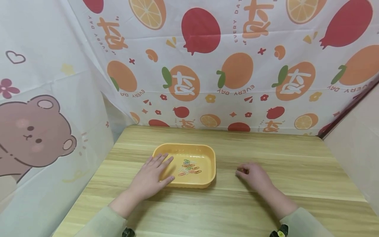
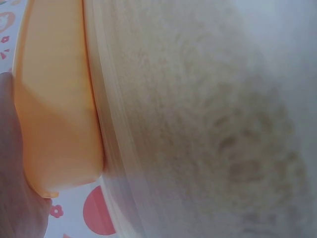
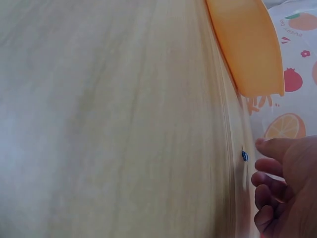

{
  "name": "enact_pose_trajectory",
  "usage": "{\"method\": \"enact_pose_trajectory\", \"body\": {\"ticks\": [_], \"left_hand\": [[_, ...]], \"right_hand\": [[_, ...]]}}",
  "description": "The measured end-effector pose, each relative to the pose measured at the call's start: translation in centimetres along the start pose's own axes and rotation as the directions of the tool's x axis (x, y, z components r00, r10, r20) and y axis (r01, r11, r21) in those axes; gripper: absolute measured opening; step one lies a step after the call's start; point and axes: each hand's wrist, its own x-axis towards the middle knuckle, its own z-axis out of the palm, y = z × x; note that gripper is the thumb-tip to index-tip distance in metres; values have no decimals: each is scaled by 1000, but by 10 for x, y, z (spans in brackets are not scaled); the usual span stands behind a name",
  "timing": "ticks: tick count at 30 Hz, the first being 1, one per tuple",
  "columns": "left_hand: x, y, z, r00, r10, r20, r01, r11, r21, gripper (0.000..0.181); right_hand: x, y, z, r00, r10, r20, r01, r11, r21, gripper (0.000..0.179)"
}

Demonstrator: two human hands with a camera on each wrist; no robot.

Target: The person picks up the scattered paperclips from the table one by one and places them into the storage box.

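A yellow plastic tray (image 1: 208, 181) stands on the wooden table, with several coloured paper clips (image 1: 189, 167) lying loosely in it. My left hand (image 1: 152, 174) rests over the tray's left end, fingers spread across the rim and thumb at the front edge. To the right of the tray, my right hand (image 1: 255, 176) is low over the table with its fingers bent. A small blue paper clip (image 3: 244, 155) shows in the right wrist view, just off the tips of the thumb and index finger, which stand apart. The head view does not show this clip.
The wooden tabletop (image 1: 281, 151) extends around the tray. A fruit-print cloth (image 1: 207, 75) hangs behind the table's back edge, and a bear-print cloth (image 1: 44, 82) hangs at the left. A pale panel (image 1: 355, 148) borders the right side.
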Motion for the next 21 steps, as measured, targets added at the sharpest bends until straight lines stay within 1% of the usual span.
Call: {"method": "enact_pose_trajectory", "body": {"ticks": [4, 13, 21], "left_hand": [[0, 0, -1, 1000, -9, 14, 9, 1000, -2, 74], [1, 1, -2, 1000, -12, 24, 12, 1000, -4, 75], [1, 1, -2, 1000, -16, 23, 16, 1000, -8, 74]], "right_hand": [[-1, -2, 0, 1000, 4, 5, -4, 1000, -21, 20], [-2, -6, 0, 999, 39, 27, -37, 998, -59, 18], [-1, -7, 1, 999, 37, 34, -35, 997, -70, 5]]}}
